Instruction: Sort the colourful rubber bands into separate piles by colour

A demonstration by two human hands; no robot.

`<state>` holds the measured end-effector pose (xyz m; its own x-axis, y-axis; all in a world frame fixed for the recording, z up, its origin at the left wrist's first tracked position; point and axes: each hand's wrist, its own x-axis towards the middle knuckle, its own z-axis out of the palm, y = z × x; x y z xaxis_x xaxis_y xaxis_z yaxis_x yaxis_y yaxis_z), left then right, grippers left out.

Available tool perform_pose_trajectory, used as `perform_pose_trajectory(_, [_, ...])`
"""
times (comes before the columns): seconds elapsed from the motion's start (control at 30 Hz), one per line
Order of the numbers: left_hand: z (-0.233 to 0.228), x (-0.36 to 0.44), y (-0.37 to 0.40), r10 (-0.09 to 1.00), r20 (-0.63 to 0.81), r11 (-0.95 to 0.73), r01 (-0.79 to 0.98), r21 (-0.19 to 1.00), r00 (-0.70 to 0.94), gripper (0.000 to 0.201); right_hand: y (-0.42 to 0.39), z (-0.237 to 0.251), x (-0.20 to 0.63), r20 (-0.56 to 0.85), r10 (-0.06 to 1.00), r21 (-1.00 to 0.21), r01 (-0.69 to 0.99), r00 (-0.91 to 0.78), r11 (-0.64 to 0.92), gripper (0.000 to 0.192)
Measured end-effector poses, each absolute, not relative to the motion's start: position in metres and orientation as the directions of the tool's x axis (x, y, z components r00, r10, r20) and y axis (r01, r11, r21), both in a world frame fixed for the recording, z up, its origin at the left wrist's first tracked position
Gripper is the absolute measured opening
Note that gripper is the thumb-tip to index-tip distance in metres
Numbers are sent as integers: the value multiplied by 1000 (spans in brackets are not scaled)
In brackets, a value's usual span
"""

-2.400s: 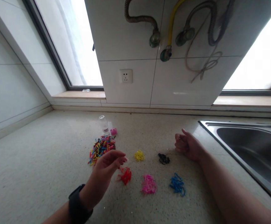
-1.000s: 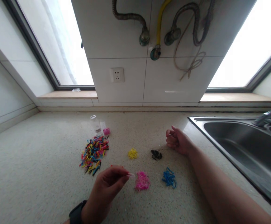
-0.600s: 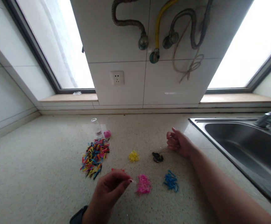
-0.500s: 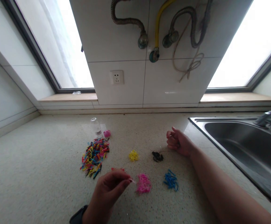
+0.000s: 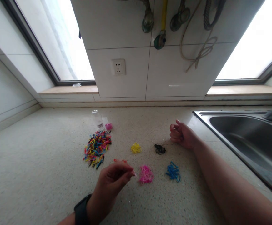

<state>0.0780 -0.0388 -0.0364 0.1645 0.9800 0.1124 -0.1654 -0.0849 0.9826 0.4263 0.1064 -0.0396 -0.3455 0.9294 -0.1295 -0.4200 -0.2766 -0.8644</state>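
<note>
A big speckled surface (image 5: 44, 175) fills most of the view. It runs from the near edge to a white tiled wall (image 5: 119, 37) at the far side. On the right, a shiny metal sink (image 5: 250, 140) is set into it. A white plug socket (image 5: 118, 66) sits on the wall, with hoses and pipes hanging above it on the right.

The right hand (image 5: 182, 135) rests on the surface, right of the middle and near the sink. Its fingers are curled into a loose fist. I cannot tell if anything is inside it.

The left hand (image 5: 113, 178) is held low at the near side, with a black watch (image 5: 81, 212) on the wrist. Its thumb and fingers are pinched together at the tips, just left of the pink pile (image 5: 145, 174). Something tiny may be in the pinch, but it is too small to tell.

The biggest pile of little bands is the mixed pile (image 5: 97, 148), with many colours, on the left. The pink pile lies near, in the middle. The blue pile (image 5: 173, 171) is to its right. A bit of a red pile (image 5: 120, 161) peeks out just behind the left hand. Farther away are the yellow pile (image 5: 135, 147) and the black pile (image 5: 160, 149), which is close to the right hand.

A small clear bottle (image 5: 98, 118) stands beyond the mixed pile, with a pink lid (image 5: 108, 126) just beside it.
</note>
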Motion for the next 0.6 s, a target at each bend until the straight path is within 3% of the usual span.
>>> perform_pose_trajectory(0.23, [-31, 75, -41, 939, 260, -302, 178, 936, 226, 16, 107, -40, 426, -124, 932, -873, -410, -339, -265, 38])
perform_pose_trajectory(0.37, [-24, 74, -41, 812, 398, -569, 425, 704, 427, 36, 107, -41, 427, -122, 932, -871, -413, -341, -266, 38])
perform_pose_trajectory(0.5, [-24, 76, -40, 656, 405, -745, 461, 482, 637, 58, 107, -41, 428, -120, 929, -863, -426, -351, -272, 38])
perform_pose_trajectory(0.6, [-28, 78, -41, 600, 378, -797, 483, 363, 705, 64, 107, -42, 428, -110, 927, -856, -440, -358, -271, 39])
